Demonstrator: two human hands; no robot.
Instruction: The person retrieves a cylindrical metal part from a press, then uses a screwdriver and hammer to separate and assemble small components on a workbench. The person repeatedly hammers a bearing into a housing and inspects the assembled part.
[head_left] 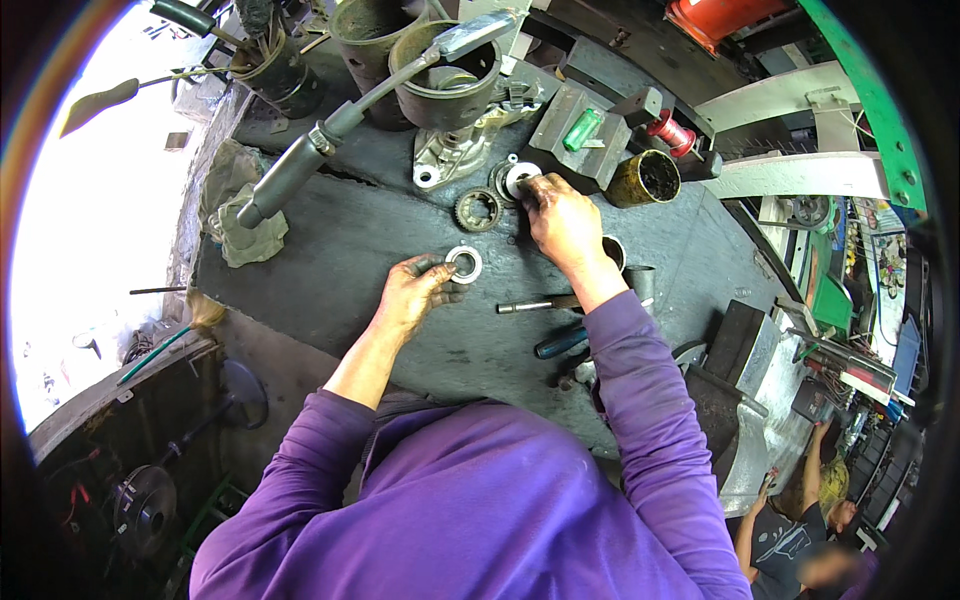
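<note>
My left hand pinches a shiny metal ring by its left side, held over the dark grey bench top. Farther up and to the right, my right hand has its fingers closed on a second pale metal ring. Just left of that ring, a toothed gear ring lies flat. Behind them sits a silver cast metal housing. My right palm and fingertips are partly hidden from above. A metal rod tool rests below my right wrist, beside a dark blue handle.
Blackened metal cylinders stand at the back, a grease gun before them. Right of these are a metal block, a red spool and a grease tin. A rag lies left. Another person works at lower right.
</note>
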